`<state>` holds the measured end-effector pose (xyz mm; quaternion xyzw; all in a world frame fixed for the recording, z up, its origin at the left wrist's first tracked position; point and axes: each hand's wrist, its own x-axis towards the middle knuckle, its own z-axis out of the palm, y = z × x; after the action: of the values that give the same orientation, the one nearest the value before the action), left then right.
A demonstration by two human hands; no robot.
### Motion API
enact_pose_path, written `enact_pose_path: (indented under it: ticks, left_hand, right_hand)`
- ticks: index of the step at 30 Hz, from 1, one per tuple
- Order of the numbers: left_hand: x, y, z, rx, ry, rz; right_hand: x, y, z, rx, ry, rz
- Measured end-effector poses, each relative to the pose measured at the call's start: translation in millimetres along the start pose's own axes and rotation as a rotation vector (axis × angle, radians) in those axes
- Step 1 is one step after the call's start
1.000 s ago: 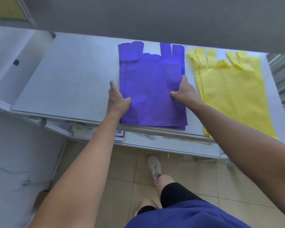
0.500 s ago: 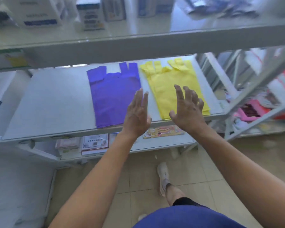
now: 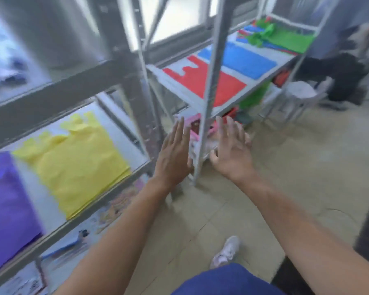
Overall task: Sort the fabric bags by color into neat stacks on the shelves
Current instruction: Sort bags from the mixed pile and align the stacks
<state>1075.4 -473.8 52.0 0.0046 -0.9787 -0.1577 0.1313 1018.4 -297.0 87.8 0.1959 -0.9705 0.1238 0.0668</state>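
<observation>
Two empty hands held spread, left hand [image 3: 175,154], right hand [image 3: 232,150], yellow bags [image 3: 77,158] and purple bags [image 3: 6,209] stacked flat leftward, red bags [image 3: 228,86] laid beyond, shelf post [image 3: 202,133] seen between them.

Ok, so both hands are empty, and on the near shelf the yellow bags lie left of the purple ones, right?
Not quite: the head view shows the yellow bags right of the purple bags on the near shelf. The left hand and right hand are indeed empty.

Purple stack [image 3: 6,205] half beyond the left edge.
</observation>
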Motion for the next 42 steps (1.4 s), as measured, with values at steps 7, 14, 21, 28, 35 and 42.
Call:
enact_pose_path:
  ticks: [7, 14, 21, 28, 35, 42]
  left_hand:
    - [177.0, 119.3, 125.2, 0.039, -0.141, 0.034]
    - [332.7, 200.7, 164.1, -0.118, -0.143, -0.136]
    - [473.7, 223.3, 215.3, -0.109, -0.212, -0.086]
    - [612.9, 239.5, 274.6, -0.31, -0.378, -0.054]
    - [731.9, 286.4, 330.0, -0.418, -0.396, -0.052]
    - [827.4, 318.1, 394.0, -0.436, -0.317, -0.336]
  right_hand:
    - [96.0, 221.9, -40.7, -0.127, -0.065, 0.162]
    - [207.6, 352.2, -74.6, -0.136, -0.049, 0.194]
    - [324.8, 427.6, -68.8, 0.099, -0.017, 0.108]
    - [436.5, 515.3, -65.8, 0.143, -0.012, 0.171]
    - [549.5, 639.7, -64.0, 0.142, -0.1, 0.222]
    - [690.2, 742.5, -30.1, 0.104, -0.325, 0.018]
